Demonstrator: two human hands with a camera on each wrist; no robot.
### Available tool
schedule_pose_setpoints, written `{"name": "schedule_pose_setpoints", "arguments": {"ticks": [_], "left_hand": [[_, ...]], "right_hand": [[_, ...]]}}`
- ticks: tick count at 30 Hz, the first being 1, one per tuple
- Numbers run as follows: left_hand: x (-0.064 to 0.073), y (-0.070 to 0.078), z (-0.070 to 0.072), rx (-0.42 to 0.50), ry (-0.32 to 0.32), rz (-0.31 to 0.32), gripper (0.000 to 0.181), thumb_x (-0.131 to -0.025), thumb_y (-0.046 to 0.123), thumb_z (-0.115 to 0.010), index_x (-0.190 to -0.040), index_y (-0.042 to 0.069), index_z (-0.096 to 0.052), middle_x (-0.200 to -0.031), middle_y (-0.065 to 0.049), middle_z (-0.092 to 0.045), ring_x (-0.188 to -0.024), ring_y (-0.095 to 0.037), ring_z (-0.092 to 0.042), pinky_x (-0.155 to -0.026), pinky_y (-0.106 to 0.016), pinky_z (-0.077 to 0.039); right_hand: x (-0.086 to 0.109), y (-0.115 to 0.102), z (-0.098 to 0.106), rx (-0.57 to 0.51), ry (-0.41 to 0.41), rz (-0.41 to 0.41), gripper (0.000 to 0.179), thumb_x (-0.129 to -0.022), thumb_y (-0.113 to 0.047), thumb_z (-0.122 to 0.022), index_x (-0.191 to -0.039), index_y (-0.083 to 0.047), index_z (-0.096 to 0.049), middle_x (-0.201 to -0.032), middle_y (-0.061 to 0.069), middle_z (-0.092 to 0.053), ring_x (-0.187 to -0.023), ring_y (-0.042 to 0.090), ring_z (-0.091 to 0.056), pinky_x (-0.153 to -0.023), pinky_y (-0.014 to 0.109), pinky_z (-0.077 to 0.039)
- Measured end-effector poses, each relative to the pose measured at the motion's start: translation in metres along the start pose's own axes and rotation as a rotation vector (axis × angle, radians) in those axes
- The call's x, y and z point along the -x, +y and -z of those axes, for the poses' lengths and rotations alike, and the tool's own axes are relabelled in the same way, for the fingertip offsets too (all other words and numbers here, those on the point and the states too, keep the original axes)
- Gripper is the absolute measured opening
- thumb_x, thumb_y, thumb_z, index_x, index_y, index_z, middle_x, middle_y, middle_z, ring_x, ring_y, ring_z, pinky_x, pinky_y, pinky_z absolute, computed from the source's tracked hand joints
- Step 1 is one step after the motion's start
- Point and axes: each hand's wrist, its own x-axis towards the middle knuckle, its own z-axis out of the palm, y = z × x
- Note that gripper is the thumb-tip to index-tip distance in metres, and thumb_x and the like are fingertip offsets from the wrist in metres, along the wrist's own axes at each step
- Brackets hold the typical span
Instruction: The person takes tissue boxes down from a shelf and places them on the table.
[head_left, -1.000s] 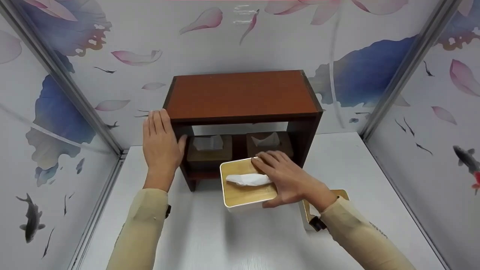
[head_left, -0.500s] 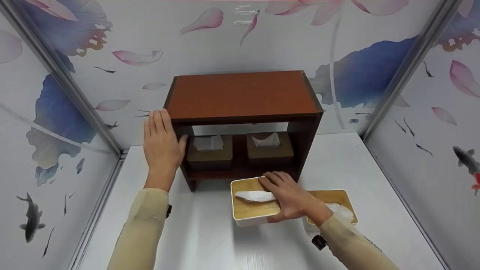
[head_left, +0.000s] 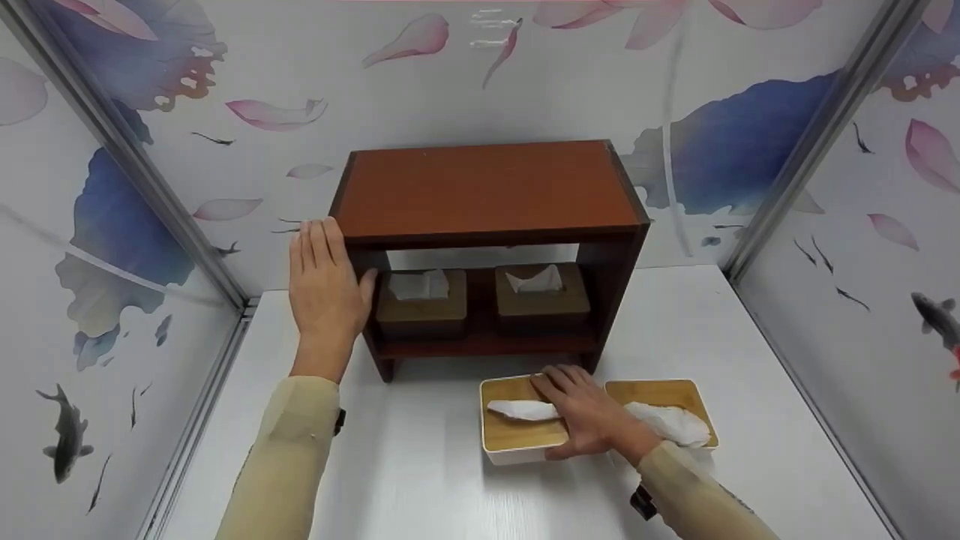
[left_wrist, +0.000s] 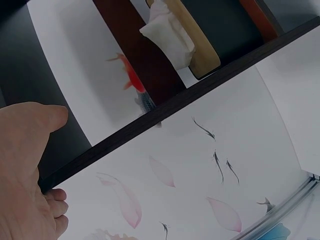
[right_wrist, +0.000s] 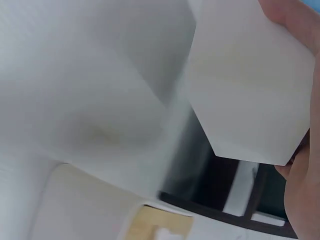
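Note:
My right hand point(head_left: 589, 416) grips the right end of a white tissue box point(head_left: 517, 455) with a wooden lid and a tissue poking out. It holds the box low over the white table, in front of a brown wooden shelf point(head_left: 487, 191). In the right wrist view, the box's pale side point(right_wrist: 250, 85) fills the upper right, with fingers along its edge. My left hand point(head_left: 326, 300) holds the shelf's left side panel, thumb inside and fingers along the outside. In the left wrist view, the panel's dark front edge point(left_wrist: 120, 140) runs between that thumb and the fingertips.
Two darker tissue boxes, one on the left point(head_left: 421, 309) and one on the right point(head_left: 544, 300), sit inside the shelf. A second white tissue box point(head_left: 660, 394) with a wooden lid stands on the table point(head_left: 405, 465), just right of the right hand. Patterned walls point(head_left: 562, 82) enclose the table.
My right hand has brought the white tissue box down and rightward, away from the shelf front, next to the second white box. My left hand has stayed on the shelf's side panel.

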Motion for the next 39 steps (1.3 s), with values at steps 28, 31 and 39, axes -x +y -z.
{"name": "schedule_pose_setpoints", "arguments": {"ticks": [28, 31, 39], "left_hand": [[0.001, 0.000, 0.000, -0.012, 0.007, -0.001, 0.091, -0.095, 0.047, -0.056, -0.152, -0.005, -0.008, -0.157, -0.027, -0.018, -0.149, -0.038, -0.017, -0.125, -0.046, -0.013], [0.001, 0.000, -0.001, -0.014, 0.006, -0.001, 0.091, -0.095, 0.046, -0.057, -0.152, -0.005, -0.008, -0.157, -0.027, -0.019, -0.149, -0.038, -0.017, -0.125, -0.045, -0.013], [-0.001, -0.001, -0.001, -0.008, -0.003, 0.006, 0.090, -0.096, 0.047, -0.056, -0.152, -0.005, -0.007, -0.157, -0.027, -0.018, -0.149, -0.038, -0.016, -0.125, -0.046, -0.012]], "right_hand": [[0.017, 0.019, -0.036, -0.061, -0.012, -0.045, 0.117, -0.059, -0.067, -0.080, -0.150, -0.008, -0.036, -0.145, 0.023, -0.045, -0.136, 0.042, -0.040, -0.112, 0.057, -0.034], [0.018, 0.019, -0.038, -0.060, -0.026, -0.047, 0.118, -0.059, -0.068, -0.080, -0.150, -0.008, -0.035, -0.146, 0.023, -0.044, -0.138, 0.041, -0.038, -0.112, 0.058, -0.034], [0.020, 0.017, -0.040, -0.101, -0.068, -0.081, 0.121, -0.057, -0.065, -0.082, -0.152, -0.009, -0.032, -0.149, 0.023, -0.040, -0.139, 0.041, -0.036, -0.112, 0.057, -0.035]]}}
